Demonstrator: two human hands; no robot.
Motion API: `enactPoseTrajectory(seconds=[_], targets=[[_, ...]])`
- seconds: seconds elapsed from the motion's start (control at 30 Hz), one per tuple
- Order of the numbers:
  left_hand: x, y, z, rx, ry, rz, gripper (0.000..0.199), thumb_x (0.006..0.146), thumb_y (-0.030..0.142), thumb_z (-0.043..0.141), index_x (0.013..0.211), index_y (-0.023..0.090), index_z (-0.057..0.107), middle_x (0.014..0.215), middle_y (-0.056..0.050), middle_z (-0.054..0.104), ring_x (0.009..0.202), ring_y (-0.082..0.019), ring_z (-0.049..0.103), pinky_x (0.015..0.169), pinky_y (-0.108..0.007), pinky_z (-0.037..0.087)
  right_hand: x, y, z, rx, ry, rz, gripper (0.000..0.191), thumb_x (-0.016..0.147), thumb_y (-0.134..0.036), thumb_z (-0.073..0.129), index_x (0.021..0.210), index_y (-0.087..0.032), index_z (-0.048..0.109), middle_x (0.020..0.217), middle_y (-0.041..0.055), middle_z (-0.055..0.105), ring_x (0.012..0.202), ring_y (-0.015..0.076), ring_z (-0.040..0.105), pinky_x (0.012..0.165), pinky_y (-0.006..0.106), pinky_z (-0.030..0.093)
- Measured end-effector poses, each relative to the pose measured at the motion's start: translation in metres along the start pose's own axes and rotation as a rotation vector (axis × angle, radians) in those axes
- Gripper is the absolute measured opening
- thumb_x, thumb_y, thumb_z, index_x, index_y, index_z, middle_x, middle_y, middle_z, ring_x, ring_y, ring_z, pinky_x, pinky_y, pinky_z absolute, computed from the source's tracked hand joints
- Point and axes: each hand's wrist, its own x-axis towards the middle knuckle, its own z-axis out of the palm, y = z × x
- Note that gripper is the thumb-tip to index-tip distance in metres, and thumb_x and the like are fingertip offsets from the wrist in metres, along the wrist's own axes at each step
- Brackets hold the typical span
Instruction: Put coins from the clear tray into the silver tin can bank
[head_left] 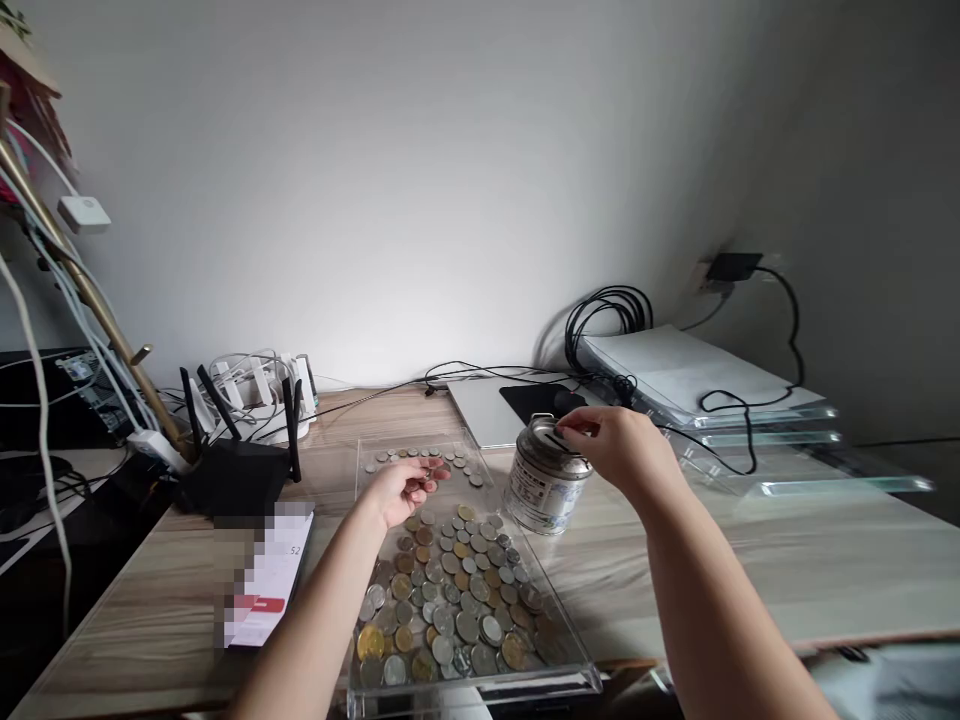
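A clear acrylic tray holds many loose coins, silver and gold-coloured, spread in a single layer, with a smaller row at its far end. Over the tray's far part, my left hand is turned partly palm up, its fingers curled around a few coins. Just right of the tray stands a silver metal can with printed sides, a wire handle and a dark slot in its lid. My right hand is pinched closed at that slot from above; whatever is between its fingertips is hidden.
Left of the tray lie a phone with a lit screen and a black router with upright antennas. Behind the can is a flat silver panel. Clear stacked trays with paper and black cables sit at the right.
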Motion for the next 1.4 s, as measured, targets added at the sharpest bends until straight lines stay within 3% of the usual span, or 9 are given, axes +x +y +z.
enactPoseTrajectory(seconds=[0.23, 0.4, 0.57, 0.73, 0.93, 1.03, 1.17, 1.3, 1.4], targets=[[-0.008, -0.002, -0.004, 0.241, 0.093, 0.100, 0.010, 0.075, 0.009, 0.048, 0.082, 0.013, 0.054, 0.076, -0.010, 0.066, 0.039, -0.003, 0.041, 0.032, -0.014, 0.015, 0.013, 0.000, -0.001, -0.143, -0.168, 0.015, 0.016, 0.063, -0.033, 0.057, 0.069, -0.025, 0.070, 0.066, 0.0026, 0.066, 0.060, 0.0172, 0.055, 0.046, 0.024, 0.032], [-0.005, -0.009, -0.010, 0.276, 0.088, 0.145, 0.012, 0.070, 0.022, 0.061, 0.072, 0.014, 0.053, 0.065, -0.007, 0.064, 0.035, -0.001, 0.035, 0.033, -0.015, 0.011, 0.002, -0.036, 0.013, 0.051, 0.179, -0.100, 0.026, 0.076, -0.035, 0.048, 0.079, -0.019, 0.068, 0.075, 0.0075, 0.066, 0.063, 0.0175, 0.056, 0.048, 0.025, 0.035], [0.000, -0.014, -0.016, 0.140, 0.080, 0.272, 0.022, 0.065, 0.030, 0.065, 0.074, 0.013, 0.054, 0.055, 0.000, 0.057, 0.033, 0.000, 0.030, 0.033, -0.016, 0.007, -0.025, -0.086, 0.074, 0.408, -0.338, -0.551, 0.021, 0.079, -0.030, 0.050, 0.087, -0.022, 0.067, 0.077, 0.0029, 0.065, 0.063, 0.0124, 0.056, 0.057, 0.023, 0.042], [-0.001, -0.018, -0.011, 0.078, 0.087, 0.291, 0.018, 0.068, 0.030, 0.060, 0.070, 0.015, 0.051, 0.053, 0.001, 0.054, 0.034, -0.001, 0.034, 0.033, -0.015, 0.008, -0.035, -0.089, 0.105, 0.512, -0.245, -0.510, 0.021, 0.078, -0.021, 0.049, 0.084, -0.021, 0.069, 0.080, 0.0052, 0.063, 0.071, 0.0142, 0.056, 0.064, 0.025, 0.043], [-0.005, -0.023, -0.003, 0.141, 0.002, 0.236, 0.010, 0.073, 0.023, 0.057, 0.073, 0.013, 0.057, 0.051, 0.001, 0.054, 0.033, -0.001, 0.033, 0.033, -0.015, 0.009, -0.039, -0.085, 0.090, 0.548, -0.249, -0.550, 0.023, 0.078, -0.019, 0.047, 0.085, -0.021, 0.069, 0.078, 0.0051, 0.063, 0.066, 0.0141, 0.056, 0.062, 0.025, 0.044], [-0.007, -0.019, -0.004, 0.046, 0.081, 0.180, 0.009, 0.074, 0.013, 0.051, 0.075, 0.010, 0.060, 0.060, -0.005, 0.060, 0.037, -0.003, 0.041, 0.033, -0.015, 0.017, -0.031, -0.071, 0.064, 0.492, -0.035, -0.494, 0.027, 0.082, -0.026, 0.043, 0.092, -0.020, 0.068, 0.085, 0.0074, 0.064, 0.070, 0.0155, 0.058, 0.063, 0.026, 0.044], [-0.008, -0.012, -0.007, -0.056, 0.197, 0.091, 0.028, 0.068, -0.005, 0.040, 0.081, 0.007, 0.061, 0.079, -0.013, 0.066, 0.057, -0.010, 0.058, 0.042, -0.016, 0.037, -0.010, -0.031, 0.020, 0.202, 0.246, -0.189, 0.026, 0.075, -0.032, 0.050, 0.090, -0.020, 0.067, 0.075, 0.0065, 0.065, 0.063, 0.0178, 0.056, 0.056, 0.028, 0.040], [-0.008, -0.012, -0.005, 0.021, 0.202, 0.142, 0.028, 0.069, -0.005, 0.040, 0.083, 0.007, 0.061, 0.087, -0.015, 0.066, 0.058, -0.009, 0.058, 0.043, -0.015, 0.038, 0.006, 0.000, 0.005, -0.024, -0.007, 0.054, 0.013, 0.063, -0.027, 0.057, 0.069, -0.024, 0.068, 0.067, 0.0029, 0.065, 0.061, 0.0202, 0.055, 0.048, 0.027, 0.034], [-0.007, -0.013, -0.004, 0.064, 0.179, 0.175, 0.024, 0.071, -0.002, 0.040, 0.077, 0.008, 0.061, 0.083, -0.013, 0.066, 0.048, -0.005, 0.051, 0.036, -0.013, 0.028, 0.008, 0.003, 0.010, -0.046, -0.106, 0.067, 0.013, 0.061, -0.024, 0.057, 0.067, -0.025, 0.068, 0.068, 0.0022, 0.066, 0.062, 0.0204, 0.055, 0.050, 0.028, 0.035]])
